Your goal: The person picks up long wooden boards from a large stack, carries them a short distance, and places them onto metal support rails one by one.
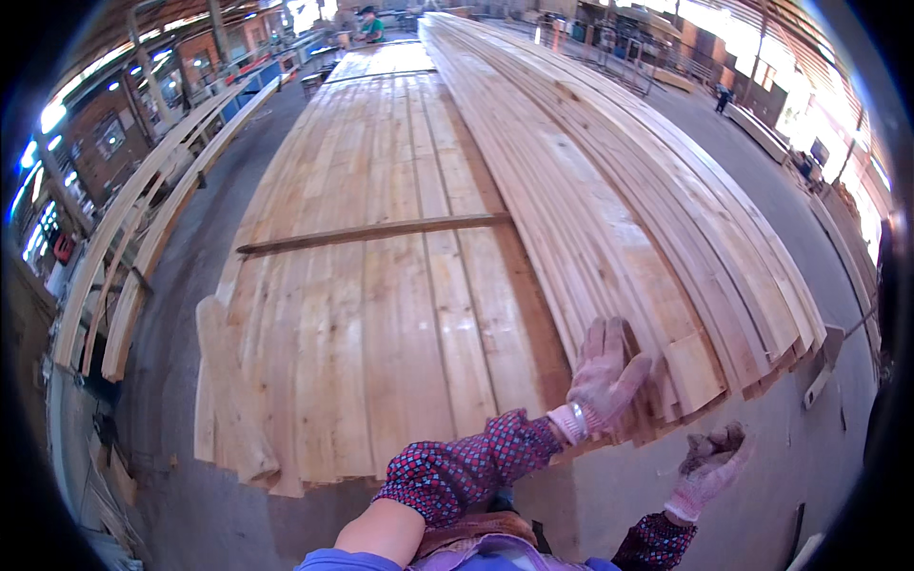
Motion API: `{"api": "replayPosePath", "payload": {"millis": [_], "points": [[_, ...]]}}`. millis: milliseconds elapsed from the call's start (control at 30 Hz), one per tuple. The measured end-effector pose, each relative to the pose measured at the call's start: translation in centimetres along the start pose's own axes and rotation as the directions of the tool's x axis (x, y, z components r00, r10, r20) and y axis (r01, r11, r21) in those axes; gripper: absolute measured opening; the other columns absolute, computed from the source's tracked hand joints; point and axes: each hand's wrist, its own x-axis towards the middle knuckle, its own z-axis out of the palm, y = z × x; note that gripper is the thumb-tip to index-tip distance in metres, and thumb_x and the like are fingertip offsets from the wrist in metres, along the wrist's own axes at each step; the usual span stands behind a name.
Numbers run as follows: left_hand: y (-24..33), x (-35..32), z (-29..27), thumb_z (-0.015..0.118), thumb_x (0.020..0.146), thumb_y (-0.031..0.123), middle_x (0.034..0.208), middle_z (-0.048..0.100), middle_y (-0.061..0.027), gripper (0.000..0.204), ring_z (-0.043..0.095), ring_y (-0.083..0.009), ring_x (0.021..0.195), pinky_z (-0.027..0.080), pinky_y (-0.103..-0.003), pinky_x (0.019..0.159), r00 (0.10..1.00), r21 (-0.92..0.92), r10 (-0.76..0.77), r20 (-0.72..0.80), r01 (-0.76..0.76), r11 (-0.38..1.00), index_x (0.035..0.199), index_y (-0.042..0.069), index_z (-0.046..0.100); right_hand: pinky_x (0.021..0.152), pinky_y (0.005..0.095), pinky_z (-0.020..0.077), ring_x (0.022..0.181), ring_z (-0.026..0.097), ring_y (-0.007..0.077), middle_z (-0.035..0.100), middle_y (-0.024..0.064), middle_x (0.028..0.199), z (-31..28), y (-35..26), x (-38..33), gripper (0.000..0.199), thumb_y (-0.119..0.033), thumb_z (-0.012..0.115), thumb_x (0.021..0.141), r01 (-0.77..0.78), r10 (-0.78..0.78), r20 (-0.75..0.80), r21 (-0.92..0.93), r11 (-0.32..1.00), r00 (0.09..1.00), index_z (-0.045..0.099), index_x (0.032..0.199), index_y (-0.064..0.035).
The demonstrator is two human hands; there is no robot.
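My left hand (607, 373), in a pale, dirt-stained work glove, lies flat with fingers spread on the near ends of the long boards (571, 200) piled at the right. A patterned sleeve cover wraps that forearm. Beyond the pile's near edge, over the floor, my right hand (712, 468) hovers in a similar glove with darkened fingers. Its fingers are loosely bent, and nothing shows in them. To the left of the pile, a layer of boards (333, 352) lies side by side, crossed by a thin wooden strip (376, 234).
A short wooden piece (233, 390) rests on the layer's near left corner. Long timbers on a rack (171, 224) run along the left. Far off, a person in green (371, 27) stands beyond the stack. Grey floor (762, 419) borders the right side.
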Motion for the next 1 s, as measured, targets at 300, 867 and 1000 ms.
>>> {"api": "replayPosePath", "payload": {"millis": [300,867,1000], "points": [[-10.5,-27.7,-23.4,0.048,0.095,0.023,0.151,0.019,-0.0218,0.059,0.026,-0.0299,0.137,0.022,-0.036,0.111,0.971,-0.151,-0.075,-0.225,0.041,0.988,0.14,-0.008,0.025,0.048,0.03,0.0475,0.056,0.048,0.0109,0.05,0.0002,0.071,8.1,10.5,-25.8,0.03,-0.038,0.054,0.093,-0.424,0.451,0.469,-0.169,0.89,0.759,0.055,0.083,-0.0101],[-20.8,-63.5,-67.9,0.036,0.098,0.009,0.147,0.032,-0.0176,0.042,0.029,-0.0279,0.136,0.023,-0.034,0.113,0.477,0.252,-0.2,-0.856,0.722,0.645,0.138,-0.006,0.034,0.058,0.0358,0.0516,0.064,0.06,0.0212,0.062,0.0128,0.081,21.9,30.9,-81.1,0.039,-0.039,0.051,0.092,-0.408,0.832,0.364,-0.894,0.185,-0.42,0.059,0.092,-0.0004],[-21.9,-74.3,-77.2,0.039,0.095,0.009,0.144,0.036,-0.018,0.043,0.03,-0.0298,0.136,0.024,-0.034,0.113,0.501,0.408,-0.291,-0.815,0.852,0.327,0.136,-0.003,0.038,0.064,0.0422,0.0534,0.057,0.058,0.0229,0.062,0.0112,0.078,26.7,36.2,-92.1,0.034,-0.036,0.051,0.091,-0.297,0.87,0.263,-0.944,0.143,-0.417,0.058,0.095,-0.0026]]}}
